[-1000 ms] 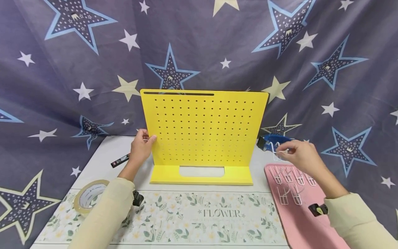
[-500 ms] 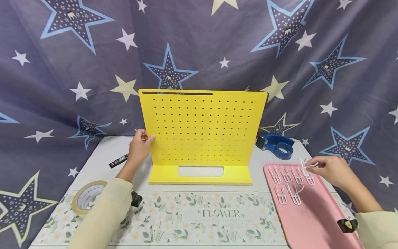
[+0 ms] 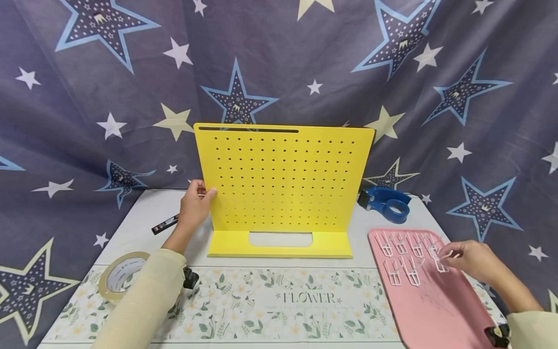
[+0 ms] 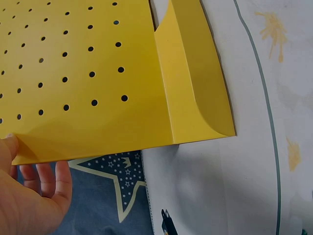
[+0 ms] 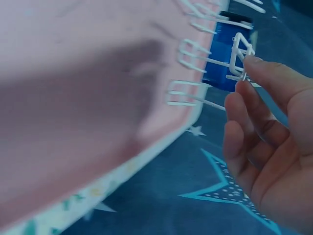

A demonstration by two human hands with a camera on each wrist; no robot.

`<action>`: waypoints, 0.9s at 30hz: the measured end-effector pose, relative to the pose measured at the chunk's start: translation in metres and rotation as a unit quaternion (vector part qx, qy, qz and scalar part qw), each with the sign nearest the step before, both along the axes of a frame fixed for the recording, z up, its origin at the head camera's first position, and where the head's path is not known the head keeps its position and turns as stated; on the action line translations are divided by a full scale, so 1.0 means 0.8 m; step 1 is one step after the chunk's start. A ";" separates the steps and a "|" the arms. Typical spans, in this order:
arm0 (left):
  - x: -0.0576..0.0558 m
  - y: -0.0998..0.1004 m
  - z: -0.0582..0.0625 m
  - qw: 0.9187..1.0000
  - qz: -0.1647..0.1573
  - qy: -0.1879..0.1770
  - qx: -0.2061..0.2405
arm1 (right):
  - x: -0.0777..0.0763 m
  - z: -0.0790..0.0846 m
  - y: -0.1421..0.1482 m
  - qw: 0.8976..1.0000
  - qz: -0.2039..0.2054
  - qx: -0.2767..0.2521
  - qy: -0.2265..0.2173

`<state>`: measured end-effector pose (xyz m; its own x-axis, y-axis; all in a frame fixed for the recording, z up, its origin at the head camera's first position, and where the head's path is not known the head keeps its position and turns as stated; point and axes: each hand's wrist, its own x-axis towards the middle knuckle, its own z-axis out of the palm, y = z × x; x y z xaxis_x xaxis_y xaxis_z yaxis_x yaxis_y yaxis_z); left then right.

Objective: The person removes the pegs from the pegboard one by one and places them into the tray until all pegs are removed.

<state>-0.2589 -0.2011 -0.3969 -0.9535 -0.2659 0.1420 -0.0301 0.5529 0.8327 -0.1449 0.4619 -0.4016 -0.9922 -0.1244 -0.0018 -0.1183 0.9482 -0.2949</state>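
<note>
A yellow pegboard stand stands upright at the middle of the table in the head view. My left hand grips its left edge, with the thumb on the front face and the other fingers behind. Over the far right part of the pink tray, my right hand pinches a white wire hook between thumb and index finger. Several similar white hooks lie in two rows at the tray's far end, close to the held one.
Behind the tray sits a blue tape dispenser. A roll of tape lies at the left, partly under my left forearm, and a black pen-like object lies beyond it. A starry curtain hangs along the back.
My right hand has moved right and down, from in front of the blue tape dispenser to low over the pink tray, carrying the hook. The left hand keeps its grip on the pegboard.
</note>
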 end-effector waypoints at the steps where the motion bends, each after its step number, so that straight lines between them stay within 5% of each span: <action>1: 0.000 0.000 0.000 1.000 -0.001 0.001 0.000 | 0.001 -0.004 0.000 1.000 -0.003 -0.007 -0.009; 5: 0.000 -0.001 0.000 1.000 0.000 0.003 0.000 | 0.002 -0.023 -0.002 1.000 -0.005 -0.015 -0.020; 12: -0.002 -0.002 0.000 1.000 0.003 -0.001 0.002 | 0.000 -0.050 -0.002 0.999 0.026 -0.023 0.021; 27: -0.002 0.000 -0.001 1.000 0.002 -0.011 0.000 | -0.003 -0.058 -0.007 1.000 0.014 -0.015 -0.006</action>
<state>-0.2606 -0.2013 -0.3979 -0.9554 -0.2690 0.1217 -0.0496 0.5525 0.8320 -0.1474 0.4563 -0.4484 -0.9882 -0.1527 -0.0103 -0.1411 0.9349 -0.3257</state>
